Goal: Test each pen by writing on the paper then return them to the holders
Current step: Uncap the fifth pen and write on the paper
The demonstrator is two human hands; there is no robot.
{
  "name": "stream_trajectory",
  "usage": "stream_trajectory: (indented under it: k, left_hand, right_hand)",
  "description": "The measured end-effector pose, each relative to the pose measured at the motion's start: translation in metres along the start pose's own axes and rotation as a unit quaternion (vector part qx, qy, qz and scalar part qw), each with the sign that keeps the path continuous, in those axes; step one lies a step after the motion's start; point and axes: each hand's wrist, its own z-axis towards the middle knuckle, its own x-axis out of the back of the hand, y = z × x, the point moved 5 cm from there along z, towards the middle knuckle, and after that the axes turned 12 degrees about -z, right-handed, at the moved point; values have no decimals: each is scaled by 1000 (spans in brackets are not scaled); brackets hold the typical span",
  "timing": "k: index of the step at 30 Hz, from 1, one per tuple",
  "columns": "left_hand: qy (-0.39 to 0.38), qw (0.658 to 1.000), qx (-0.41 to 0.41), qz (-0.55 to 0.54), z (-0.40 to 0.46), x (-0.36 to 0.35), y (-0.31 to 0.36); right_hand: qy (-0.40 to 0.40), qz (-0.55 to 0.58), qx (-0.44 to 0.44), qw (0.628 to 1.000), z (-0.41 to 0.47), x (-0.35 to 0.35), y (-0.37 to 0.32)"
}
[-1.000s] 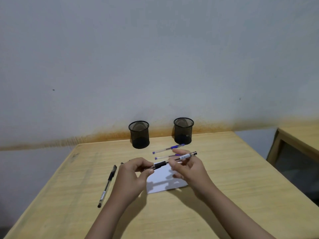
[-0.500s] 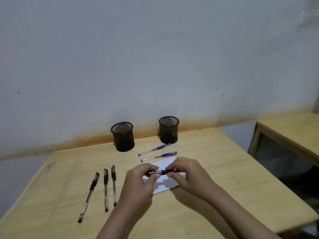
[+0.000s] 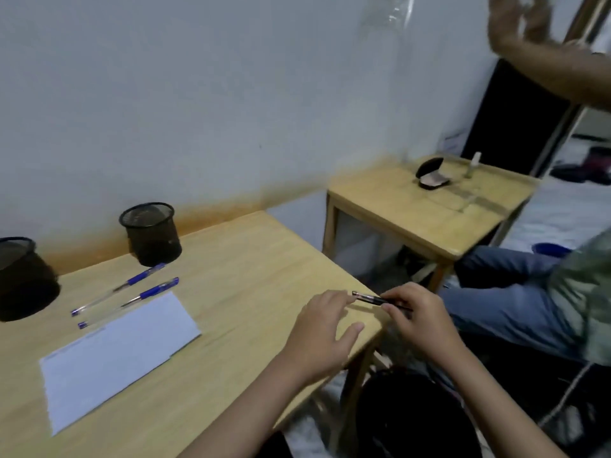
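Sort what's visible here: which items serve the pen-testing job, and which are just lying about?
Job: black pen held in right hand; two blue pens; paper; two mesh holders.
Lying about: open black case and small bottle on the side table.

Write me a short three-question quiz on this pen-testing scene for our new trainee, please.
1. True or false: the right hand grips the black pen.
2. How many blue pens lie beside the paper? A) one B) two C) four
3. Fill in: the left hand's fingers are ____, with one fingertip at the pen's end.

Key: 1 true; 2 B; 3 straight (open).
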Motion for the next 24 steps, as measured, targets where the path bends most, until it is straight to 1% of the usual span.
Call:
stream_trajectory:
  k: [3, 5, 8, 11, 13, 15, 17, 21, 24]
  left_hand:
    - [-94, 989, 23, 108, 19, -42, -8]
    - [-131, 979, 40, 151, 25, -54, -15]
    - [-140, 978, 40, 146, 26, -54, -19]
    - [-136, 980, 34, 140, 24, -53, -17]
    - [-134, 981, 35, 135, 24, -54, -17]
    - [-134, 982, 36, 127, 23, -53, -17]
    - [-124, 986, 37, 108, 22, -51, -16]
    - [-34, 998, 39, 38, 17, -30, -9]
    - [13, 998, 46, 38, 7, -5, -11]
  right_hand:
    - [9, -34, -70, 997, -23, 11, 51]
    - [7, -47, -113, 992, -35, 12, 81]
    - [-16, -54, -158, 986, -46, 5, 112]
    - [-24, -59, -179, 982, -49, -1, 122]
    - [-27, -60, -175, 982, -48, -6, 117]
    - [-35, -52, -156, 986, -44, -11, 104]
    - [-25, -31, -134, 990, -38, -14, 87]
    - [58, 22, -76, 995, -21, -9, 39]
    - [105, 67, -26, 992, -5, -6, -1]
